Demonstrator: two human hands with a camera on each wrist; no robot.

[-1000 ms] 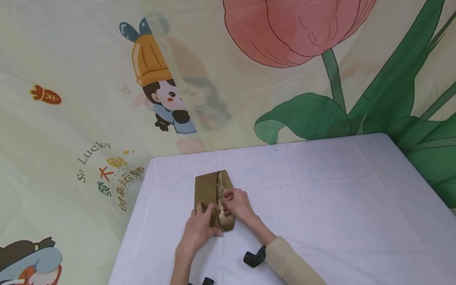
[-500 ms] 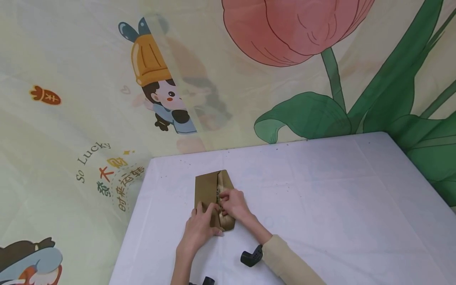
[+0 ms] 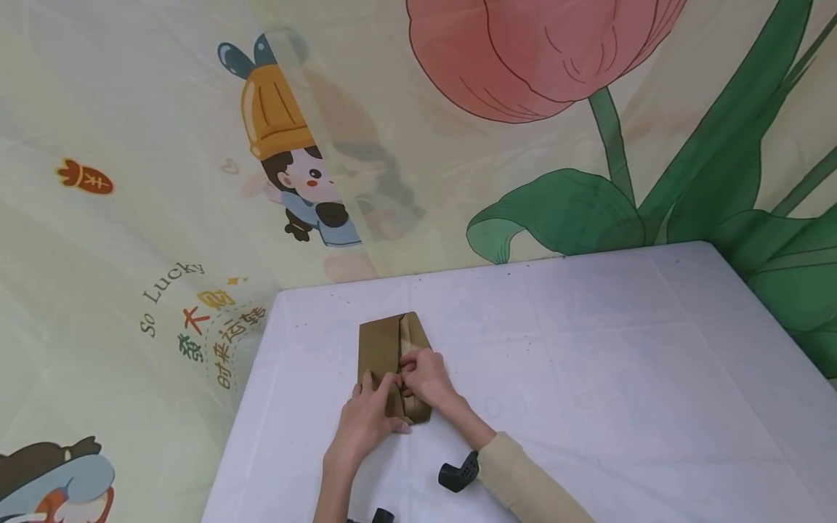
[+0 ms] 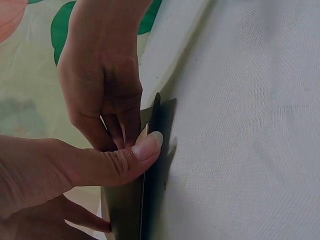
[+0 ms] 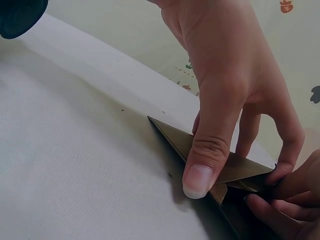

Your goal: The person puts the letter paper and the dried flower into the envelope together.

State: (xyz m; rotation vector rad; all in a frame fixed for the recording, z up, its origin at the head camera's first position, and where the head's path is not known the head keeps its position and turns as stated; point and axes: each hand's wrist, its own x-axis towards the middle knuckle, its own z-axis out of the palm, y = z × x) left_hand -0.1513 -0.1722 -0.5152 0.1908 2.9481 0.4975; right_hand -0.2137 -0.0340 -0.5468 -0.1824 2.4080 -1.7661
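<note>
A brown-gold envelope (image 3: 379, 345) lies on the table, its long opening and pointed flap facing right. My left hand (image 3: 366, 418) grips its near end: the thumb (image 4: 147, 145) lies over the near edge, and the other fingers spread over the envelope's face. My right hand (image 3: 426, 376) is at the opening, with curled fingers (image 5: 282, 187) reaching into the gap between flap and body. In the right wrist view the opening gapes under the left hand's fingers. I cannot tell what the right fingertips hold; the inside of the envelope is hidden.
A white cloth covers the table (image 3: 588, 349), with small dark specks on it. Behind stands a printed curtain (image 3: 392, 145) with a tulip and cartoon figures. Black wrist devices (image 3: 458, 473) sit by both forearms, and a beige sleeve (image 3: 523, 476) covers the right one.
My right hand has shifted left, deeper over the envelope's opening. A silvery, chain-like thing that showed in the opening is out of sight now. My left hand stays in place.
</note>
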